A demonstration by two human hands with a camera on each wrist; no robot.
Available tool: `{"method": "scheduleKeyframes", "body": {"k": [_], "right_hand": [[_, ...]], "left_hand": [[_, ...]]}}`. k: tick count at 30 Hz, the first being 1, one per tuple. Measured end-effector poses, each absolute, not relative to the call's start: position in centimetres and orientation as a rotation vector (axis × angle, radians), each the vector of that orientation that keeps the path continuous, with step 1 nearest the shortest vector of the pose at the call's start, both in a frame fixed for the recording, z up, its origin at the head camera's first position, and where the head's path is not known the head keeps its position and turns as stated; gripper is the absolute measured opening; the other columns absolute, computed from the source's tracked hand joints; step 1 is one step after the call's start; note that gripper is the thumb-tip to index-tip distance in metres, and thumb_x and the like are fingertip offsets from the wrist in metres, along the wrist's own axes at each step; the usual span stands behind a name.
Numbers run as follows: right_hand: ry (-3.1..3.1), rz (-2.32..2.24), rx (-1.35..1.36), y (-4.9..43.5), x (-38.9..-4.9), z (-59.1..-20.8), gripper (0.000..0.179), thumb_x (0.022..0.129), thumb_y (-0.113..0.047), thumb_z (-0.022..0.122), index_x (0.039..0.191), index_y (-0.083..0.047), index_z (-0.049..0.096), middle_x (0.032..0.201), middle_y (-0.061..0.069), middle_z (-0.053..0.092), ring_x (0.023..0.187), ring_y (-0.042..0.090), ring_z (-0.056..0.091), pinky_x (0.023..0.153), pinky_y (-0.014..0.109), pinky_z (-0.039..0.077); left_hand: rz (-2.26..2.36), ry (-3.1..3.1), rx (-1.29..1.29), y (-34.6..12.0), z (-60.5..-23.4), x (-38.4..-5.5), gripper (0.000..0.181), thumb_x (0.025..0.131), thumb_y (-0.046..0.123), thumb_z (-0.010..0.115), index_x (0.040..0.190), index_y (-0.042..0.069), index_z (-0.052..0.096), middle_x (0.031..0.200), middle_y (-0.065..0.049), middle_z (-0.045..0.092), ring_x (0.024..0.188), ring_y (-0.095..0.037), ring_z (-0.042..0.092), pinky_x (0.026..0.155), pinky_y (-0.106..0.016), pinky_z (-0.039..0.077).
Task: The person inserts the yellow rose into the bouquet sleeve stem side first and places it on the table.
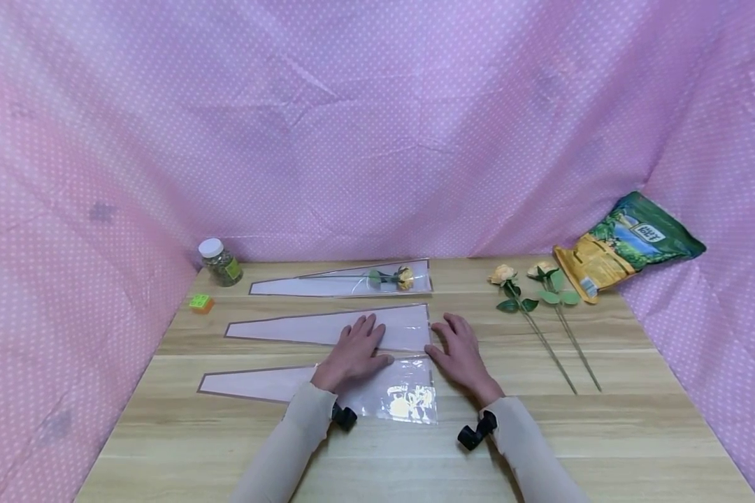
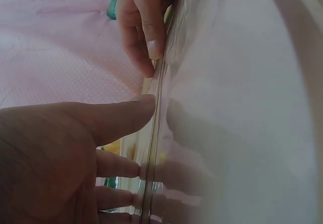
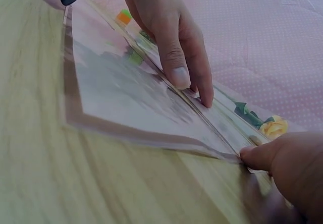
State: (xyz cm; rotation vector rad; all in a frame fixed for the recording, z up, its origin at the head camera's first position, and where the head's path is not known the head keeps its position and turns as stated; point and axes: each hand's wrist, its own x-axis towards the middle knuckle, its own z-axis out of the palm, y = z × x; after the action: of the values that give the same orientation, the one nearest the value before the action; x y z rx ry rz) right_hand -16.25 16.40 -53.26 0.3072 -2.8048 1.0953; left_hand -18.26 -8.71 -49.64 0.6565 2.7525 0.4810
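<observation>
Three tapered flower sleeves of white film with a grey border and clear plastic lie in rows. My left hand (image 1: 354, 353) lies spread over the middle sleeve (image 1: 296, 326), fingertips on its film, thumb by the near sleeve (image 1: 252, 383). At the wide right end of the middle sleeve is my right hand (image 1: 459, 351), fingers slightly bent, its thumb (image 3: 255, 156) touching the corner in the right wrist view. A yellow rose (image 1: 405, 277) lies within the far sleeve (image 1: 277, 287). To the right of my hands lie two pale yellow roses, one (image 1: 503, 274) beside the other (image 1: 542, 270).
A lidded jar (image 1: 222, 264) stands at the back left, behind a green and orange block (image 1: 201, 302). At the back right, a green and yellow bag (image 1: 629, 244) leans on the pink dotted cloth (image 1: 377, 140) that surrounds the wooden table (image 1: 635, 433).
</observation>
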Motion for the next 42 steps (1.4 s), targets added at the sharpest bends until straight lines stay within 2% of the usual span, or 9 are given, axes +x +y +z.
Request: {"method": "scheduleKeyframes", "body": {"k": [6, 13, 21, 28, 35, 42], "right_hand": [[-2.827, 1.057, 0.287, 16.0, -16.2, -53.2, 0.043, 0.096, -0.032, 0.064, 0.130, -0.006, 0.063, 0.152, 0.027, 0.041, 0.144, 0.046, 0.031, 0.116, 0.066, 0.022], [-2.847, 1.034, 0.261, 15.5, -16.0, -52.9, 0.047, 0.096, -0.036, 0.063, 0.132, -0.007, 0.063, 0.154, 0.026, 0.041, 0.145, 0.046, 0.031, 0.116, 0.067, 0.021], [-2.928, 1.002, 0.256, 14.9, -16.1, -52.8, 0.056, 0.095, -0.048, 0.059, 0.138, -0.012, 0.059, 0.160, 0.020, 0.034, 0.150, 0.043, 0.021, 0.116, 0.069, 0.015], [-2.962, 1.062, 0.254, 14.5, -16.3, -52.4, 0.059, 0.096, -0.051, 0.056, 0.141, -0.012, 0.057, 0.163, 0.020, 0.030, 0.152, 0.045, 0.015, 0.116, 0.068, 0.011], [-2.993, 1.241, 0.230, 13.8, -16.6, -51.9, 0.057, 0.105, -0.051, 0.036, 0.143, -0.013, 0.054, 0.166, 0.020, 0.021, 0.154, 0.046, 0.002, 0.117, 0.068, -0.003], [-2.961, 1.503, 0.220, 13.2, -16.7, -51.3, 0.064, 0.105, -0.057, 0.025, 0.152, -0.019, 0.043, 0.168, 0.017, 0.016, 0.157, 0.041, -0.005, 0.119, 0.066, -0.013]], "left_hand": [[0.457, 2.765, 0.661, -8.5, -49.6, -18.1, 0.075, 0.096, 0.052, 0.056, 0.154, 0.008, 0.036, 0.166, -0.021, 0.020, 0.155, -0.041, 0.018, 0.123, -0.060, 0.017], [0.426, 2.771, 0.669, -8.5, -49.9, -18.0, 0.079, 0.095, 0.056, 0.054, 0.154, 0.007, 0.035, 0.166, -0.022, 0.019, 0.154, -0.042, 0.018, 0.122, -0.061, 0.018], [0.434, 2.764, 0.674, -8.5, -49.9, -18.1, 0.080, 0.095, 0.059, 0.054, 0.155, 0.009, 0.036, 0.166, -0.020, 0.019, 0.155, -0.041, 0.017, 0.122, -0.062, 0.019], [0.464, 2.758, 0.651, -8.5, -49.9, -18.2, 0.078, 0.096, 0.059, 0.052, 0.154, 0.010, 0.037, 0.167, -0.020, 0.020, 0.155, -0.040, 0.017, 0.122, -0.062, 0.019], [0.517, 2.783, 0.611, -8.1, -49.5, -18.4, 0.068, 0.096, 0.054, 0.054, 0.148, 0.010, 0.047, 0.164, -0.020, 0.028, 0.153, -0.043, 0.023, 0.120, -0.063, 0.022], [0.532, 2.776, 0.609, -8.2, -49.5, -18.3, 0.068, 0.095, 0.048, 0.059, 0.150, 0.009, 0.045, 0.164, -0.020, 0.028, 0.153, -0.042, 0.023, 0.121, -0.062, 0.022]]}}
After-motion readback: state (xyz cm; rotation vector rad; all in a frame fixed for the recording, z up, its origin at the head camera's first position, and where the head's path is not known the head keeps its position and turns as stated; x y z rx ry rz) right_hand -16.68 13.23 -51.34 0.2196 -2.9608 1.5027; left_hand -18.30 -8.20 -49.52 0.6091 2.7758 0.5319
